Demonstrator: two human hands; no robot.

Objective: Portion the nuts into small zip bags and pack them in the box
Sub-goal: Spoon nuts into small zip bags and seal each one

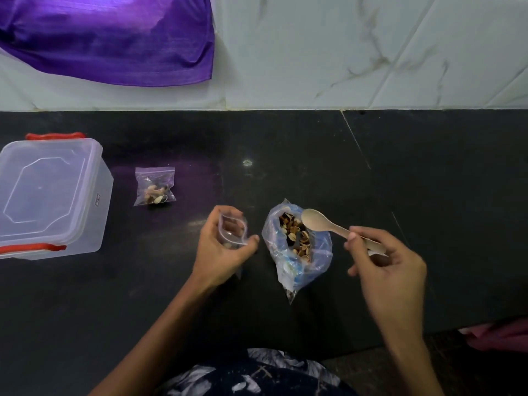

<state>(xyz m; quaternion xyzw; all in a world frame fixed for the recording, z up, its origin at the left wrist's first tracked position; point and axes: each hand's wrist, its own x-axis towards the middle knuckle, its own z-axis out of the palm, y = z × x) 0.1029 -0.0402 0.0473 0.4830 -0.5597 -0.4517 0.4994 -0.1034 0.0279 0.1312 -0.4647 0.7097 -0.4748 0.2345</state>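
Nearest the person, the right hand [383,252] pinches the handle of a pale wooden spoon [328,225], its empty bowl held over the open mouth of the large bag of nuts [297,247], which lies on the dark tabletop [314,155]. Just left of that large bag, the left hand [223,247] curls around a small zip bag [233,228], holding its mouth open and upward; a few nuts seem to sit at its bottom. To do this step well, the spoon should dip deep for a level scoop, then tip right inside the small opening, with that bag kept close beside the large bag so nothing spills. Farther left of the large bag lies a filled zip bag [154,186], looking closed, holding a small portion of nuts. Farthest left stands the clear plastic box [51,195] with red clips, lid on; nothing is visible inside it.
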